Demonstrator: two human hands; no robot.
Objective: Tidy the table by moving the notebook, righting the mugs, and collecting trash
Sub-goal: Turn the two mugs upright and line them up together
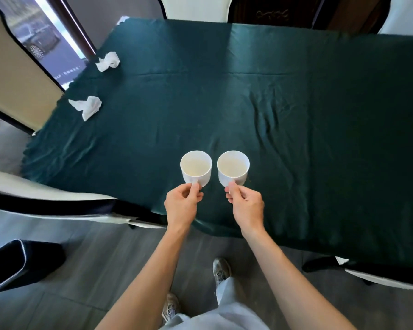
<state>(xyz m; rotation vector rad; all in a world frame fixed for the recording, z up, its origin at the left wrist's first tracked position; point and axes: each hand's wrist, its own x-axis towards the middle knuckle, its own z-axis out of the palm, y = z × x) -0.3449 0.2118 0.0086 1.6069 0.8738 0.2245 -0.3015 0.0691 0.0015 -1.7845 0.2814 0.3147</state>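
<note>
Both hands, left (pixel 182 203) and right (pixel 246 206), pinch the handles of two upright white mugs (pixel 196 167) (pixel 233 167) near the table's (pixel 320 115) front edge, where a careless release or snagged cloth could tip them.

Left hand (pixel 183 202) and right hand (pixel 246 203) each pinch an upright white mug's handle: left mug (pixel 196 166), right mug (pixel 233 166).
</note>
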